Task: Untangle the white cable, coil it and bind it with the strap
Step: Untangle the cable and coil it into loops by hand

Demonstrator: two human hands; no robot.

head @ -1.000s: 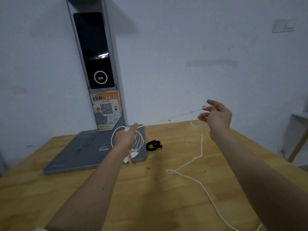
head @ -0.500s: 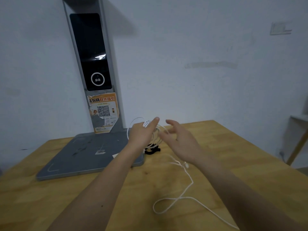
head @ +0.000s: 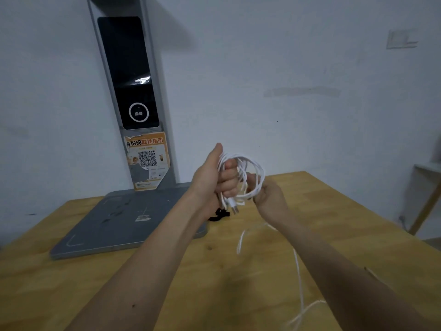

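The left hand (head: pixel 216 177) is closed in a fist around one side of the coil of the white cable (head: pixel 250 174), thumb up, and a plug end hangs down just below the fist. The loops stand out to the right of this fist, above the wooden table (head: pixel 167 295). The right hand (head: pixel 268 197) is just beside them and pinches the lower right part of the loops with its fingers. From there the loose part of the cable falls down and runs near and right over the table, to the lower edge of the view, so the right hand is the nearer one for gathering it. The black strap (head: pixel 220 214) lies on the table under the left wrist, beside the grey base (head: pixel 114 225), not yet used.
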